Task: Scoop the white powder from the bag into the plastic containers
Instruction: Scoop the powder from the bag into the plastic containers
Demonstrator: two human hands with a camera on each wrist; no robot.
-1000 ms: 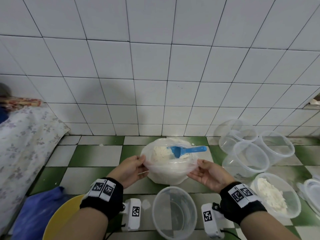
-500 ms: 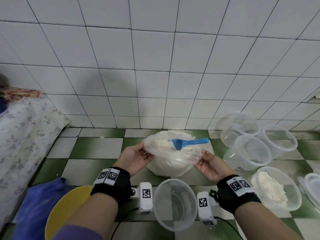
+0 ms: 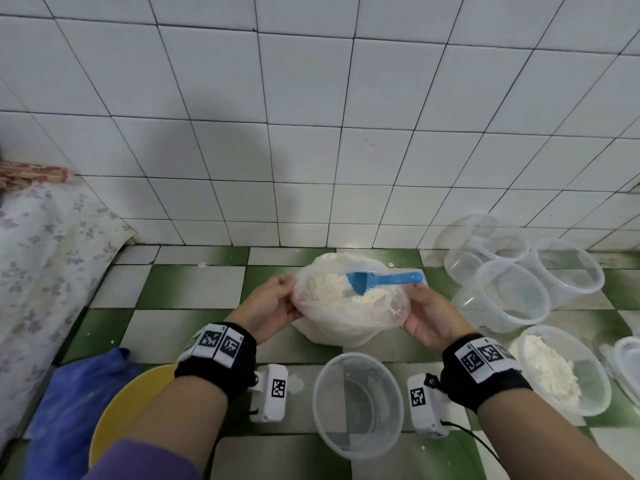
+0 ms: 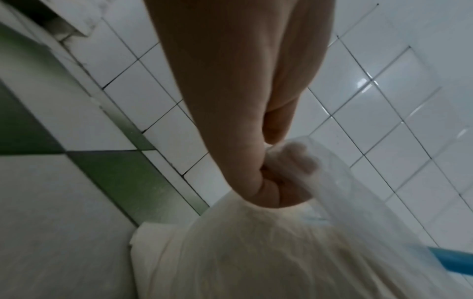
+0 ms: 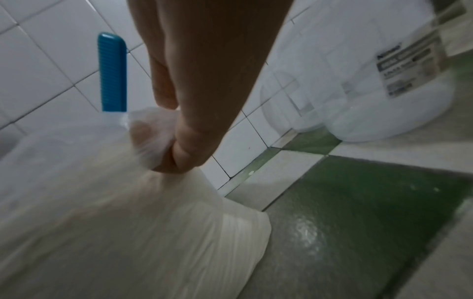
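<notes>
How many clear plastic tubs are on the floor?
7, perhaps more nested: an empty tub in front of the bag, a tub holding powder at right, a tub cut off at the right edge, four tubs clustered by the wall.

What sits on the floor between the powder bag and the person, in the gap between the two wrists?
In the head view, an empty clear container stands upright on the floor just in front of the bag, flanked by the left hand and right hand gripping the bag's rim.

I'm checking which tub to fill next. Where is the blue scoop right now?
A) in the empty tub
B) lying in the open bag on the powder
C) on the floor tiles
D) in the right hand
B: the blue scoop lies in the bag on the powder, while the left hand and the right hand only pinch the bag's rim.
</notes>
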